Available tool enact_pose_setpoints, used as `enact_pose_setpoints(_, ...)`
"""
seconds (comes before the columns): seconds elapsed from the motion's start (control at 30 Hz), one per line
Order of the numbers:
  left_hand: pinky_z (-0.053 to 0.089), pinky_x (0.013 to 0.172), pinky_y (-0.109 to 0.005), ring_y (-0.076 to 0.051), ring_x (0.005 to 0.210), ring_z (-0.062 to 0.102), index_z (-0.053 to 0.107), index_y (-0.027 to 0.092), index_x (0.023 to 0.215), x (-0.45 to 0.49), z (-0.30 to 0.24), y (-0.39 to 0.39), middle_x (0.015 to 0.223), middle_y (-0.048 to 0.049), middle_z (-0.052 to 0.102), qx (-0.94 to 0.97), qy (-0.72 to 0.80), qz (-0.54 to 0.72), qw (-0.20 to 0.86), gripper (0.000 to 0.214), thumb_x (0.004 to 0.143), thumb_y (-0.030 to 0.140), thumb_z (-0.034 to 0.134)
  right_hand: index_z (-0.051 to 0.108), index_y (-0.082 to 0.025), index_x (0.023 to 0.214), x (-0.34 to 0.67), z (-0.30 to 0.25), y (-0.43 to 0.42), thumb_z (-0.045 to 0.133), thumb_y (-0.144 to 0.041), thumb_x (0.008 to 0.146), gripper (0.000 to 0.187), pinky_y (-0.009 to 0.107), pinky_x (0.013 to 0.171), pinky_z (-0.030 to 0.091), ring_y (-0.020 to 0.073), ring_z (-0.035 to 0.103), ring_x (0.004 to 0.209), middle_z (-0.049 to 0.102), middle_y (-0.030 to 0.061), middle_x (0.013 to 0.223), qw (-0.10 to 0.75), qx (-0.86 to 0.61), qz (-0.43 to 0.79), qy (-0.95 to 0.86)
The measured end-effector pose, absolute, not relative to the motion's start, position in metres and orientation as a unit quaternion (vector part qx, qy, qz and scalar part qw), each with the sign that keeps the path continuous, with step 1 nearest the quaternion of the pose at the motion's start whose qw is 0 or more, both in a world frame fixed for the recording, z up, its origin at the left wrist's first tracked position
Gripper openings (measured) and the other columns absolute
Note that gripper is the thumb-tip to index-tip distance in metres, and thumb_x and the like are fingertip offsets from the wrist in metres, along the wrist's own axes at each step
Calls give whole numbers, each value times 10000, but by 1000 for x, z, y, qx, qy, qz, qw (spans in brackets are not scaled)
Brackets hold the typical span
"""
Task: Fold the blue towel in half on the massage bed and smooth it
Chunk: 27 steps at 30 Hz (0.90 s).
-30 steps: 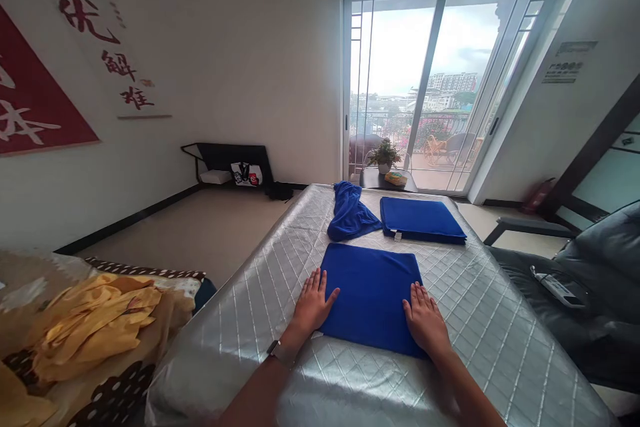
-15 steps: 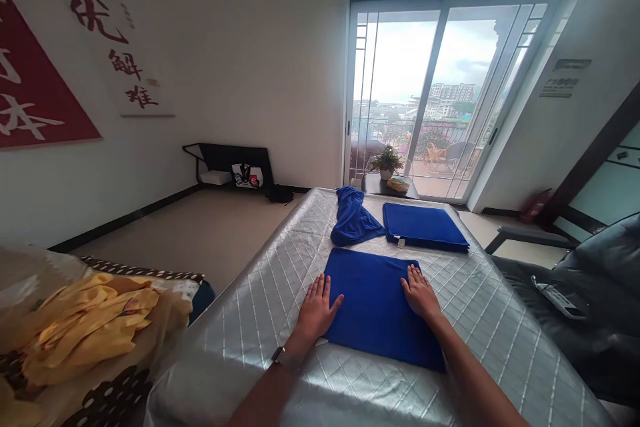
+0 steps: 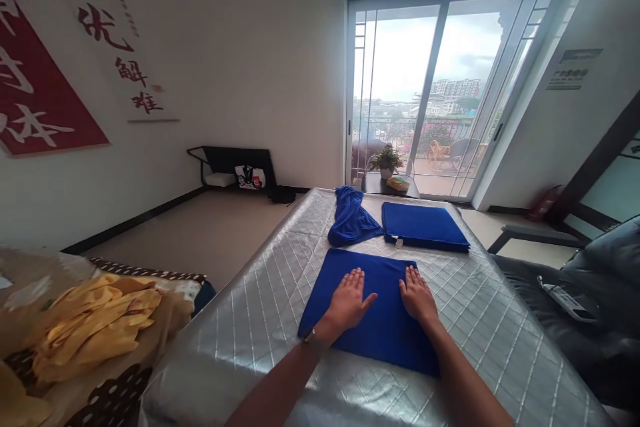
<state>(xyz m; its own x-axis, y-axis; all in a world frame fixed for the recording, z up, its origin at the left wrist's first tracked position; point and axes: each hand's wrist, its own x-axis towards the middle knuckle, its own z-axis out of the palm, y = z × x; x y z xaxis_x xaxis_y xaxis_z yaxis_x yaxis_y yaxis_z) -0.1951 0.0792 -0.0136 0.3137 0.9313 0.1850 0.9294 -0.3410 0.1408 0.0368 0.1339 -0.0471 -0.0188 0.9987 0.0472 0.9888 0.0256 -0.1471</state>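
A folded blue cloth point(image 3: 380, 333) lies flat before me on a silver quilted cover point(image 3: 260, 307). My left hand point(image 3: 350, 300) rests on the left part of this cloth, palm down, with the thumb out to the side. On its right edge lies my right hand point(image 3: 418, 295), also flat with the fingers stretched. Neither hand grips anything. Just beyond is a stack of folded blue cloths point(image 3: 425, 225) with a small white tag at its near edge. A crumpled blue cloth point(image 3: 350, 217) lies left of that stack.
Yellow cloth point(image 3: 100, 313) is heaped in clear plastic at the lower left. A black armchair point(image 3: 590, 307) holding a white power strip point(image 3: 567, 299) stands on the right. Behind the covered surface, a small table point(image 3: 370, 183) bears a potted plant point(image 3: 387, 160) near glass sliding doors.
My left hand has moved right, from the cloth's left edge onto its surface, uncovering the lower left corner. My right hand stays near the right edge. The view has shifted slightly.
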Motion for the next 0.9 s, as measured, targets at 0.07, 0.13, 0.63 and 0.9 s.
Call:
enact_pose_setpoints(0.07, 244, 1241, -382, -218, 1514, 275, 369, 82, 1545, -158, -15, 92, 1612, -137, 354, 849, 511, 135, 19, 750, 1042, 585, 132, 249, -12, 1578, 37, -46, 133, 196, -376, 1016, 672, 370, 1242, 107, 226, 143, 1544, 204, 143, 1667, 71, -693, 38, -717)
enact_pose_setpoints(0.13, 241, 1241, -388, -208, 1515, 273, 377, 98, 1543, -130, -20, 107, 1611, -127, 360, 861, 486, 147, 33, 706, 1056, 538, 117, 253, -4, 1574, 37, -44, 131, 205, -350, 1013, 661, 370, 1241, 110, 231, 148, 1544, 213, 151, 1664, 65, -687, 34, -723)
enact_pose_setpoints(0.63, 182, 1256, -446, -269, 1537, 199, 294, 74, 1578, -263, -38, 123, 1653, -153, 245, 734, 671, 102, 36, 876, 988, 688, 88, 254, -24, 1580, 33, -38, 129, 176, -378, 1019, 668, 354, 1244, 103, 214, 163, 1541, 211, 125, 1668, 57, -701, 39, -710)
enact_pose_setpoints(0.9, 203, 1248, -445, -289, 1535, 195, 289, 31, 1569, -269, -39, 120, 1647, -196, 225, 724, 681, 109, 36, 890, 994, 684, 102, 247, -39, 1586, 35, -22, 140, 184, -378, 1014, 667, 387, 1245, 111, 217, 165, 1541, 217, 115, 1669, 6, -701, 49, -711)
